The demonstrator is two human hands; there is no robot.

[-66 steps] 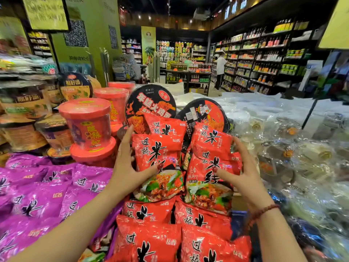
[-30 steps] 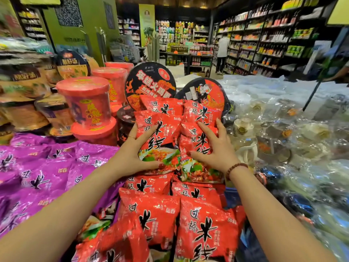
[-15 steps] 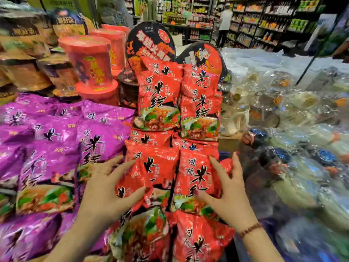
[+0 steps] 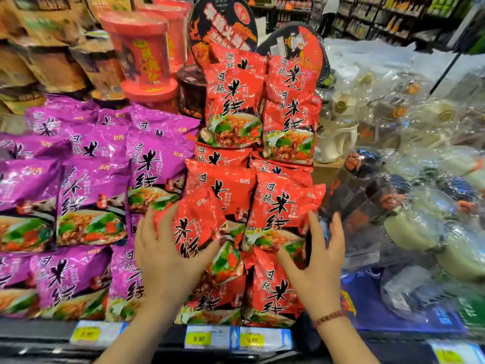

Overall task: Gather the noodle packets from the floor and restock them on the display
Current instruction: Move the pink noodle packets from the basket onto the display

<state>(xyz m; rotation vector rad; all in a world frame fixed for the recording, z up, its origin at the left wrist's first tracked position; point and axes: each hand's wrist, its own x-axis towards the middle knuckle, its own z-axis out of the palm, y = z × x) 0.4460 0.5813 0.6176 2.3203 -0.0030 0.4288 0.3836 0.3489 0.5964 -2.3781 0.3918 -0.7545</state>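
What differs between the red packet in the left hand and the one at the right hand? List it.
The left-hand red packet leans tilted; the right-hand red packet stands upright. The left hand pinches its packet between thumb and fingers; the right hand touches the other with straight fingers. Both are red, with the same print.

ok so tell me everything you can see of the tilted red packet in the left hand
The tilted red packet is a glossy, crinkled plastic noodle pouch, red with large black characters and small white print. It looks sealed and puffy. It sits askew in the left red column, low on the display, lying over the straighter red packets stacked behind and beside it. The left hand holds it, thumb across its front and fingers at its left edge.
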